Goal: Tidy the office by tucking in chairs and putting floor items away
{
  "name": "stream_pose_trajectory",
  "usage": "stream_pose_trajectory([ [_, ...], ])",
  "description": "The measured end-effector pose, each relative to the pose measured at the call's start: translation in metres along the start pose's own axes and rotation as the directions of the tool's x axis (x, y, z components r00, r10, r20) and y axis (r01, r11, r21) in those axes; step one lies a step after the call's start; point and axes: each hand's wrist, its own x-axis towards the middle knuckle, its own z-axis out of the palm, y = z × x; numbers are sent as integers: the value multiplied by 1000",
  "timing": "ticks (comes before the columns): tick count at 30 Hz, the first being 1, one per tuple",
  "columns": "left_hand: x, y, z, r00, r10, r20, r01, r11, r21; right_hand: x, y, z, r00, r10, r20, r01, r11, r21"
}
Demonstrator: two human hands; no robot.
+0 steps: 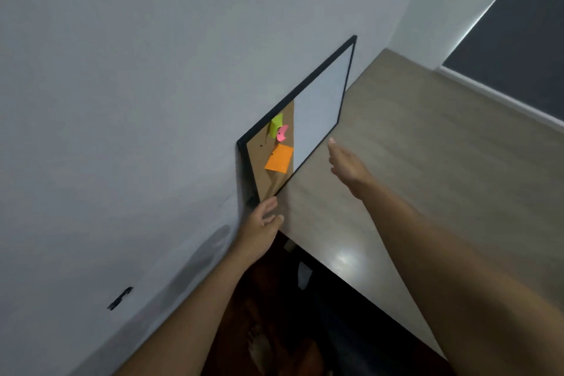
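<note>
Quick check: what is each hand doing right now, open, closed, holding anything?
Left hand: open, empty, by the board's near lower corner.
Right hand: open, empty, just off the board's lower edge.

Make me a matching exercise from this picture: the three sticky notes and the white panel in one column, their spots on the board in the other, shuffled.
Things:
1. orange note
2. green note
3. pink note
4. white panel

Places on the board:
A. far half, beyond the cork
B. nearest the hands, lowest on the cork
C. topmost on the cork
D. between the other two notes

Pairs: 1-B, 2-C, 3-D, 4-A
</note>
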Motion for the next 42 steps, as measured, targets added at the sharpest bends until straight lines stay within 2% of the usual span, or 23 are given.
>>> stream_pose_trajectory([
  [8, -6, 9, 75, 984, 58, 166, -81, 988, 133, -82, 75, -94, 974, 67, -216, -75, 997, -26],
  [18, -80, 32, 191, 916, 205, 346, -303, 918, 257, -260, 159, -217, 884, 109, -455, -132, 991, -19],
  [26, -183, 14, 287, 860, 245, 448, -398, 871, 287, -425, 246, -277, 837, 129, -532, -156, 988, -6],
  [33, -260, -10, 361, 801, 248, 545, -463, 833, 302, -538, 322, -312, 768, 165, -619, -175, 984, 44],
  [42, -358, -20, 483, 658, 192, 729, -575, 753, 320, -683, 421, -336, 682, 314, -661, -223, 949, 222],
])
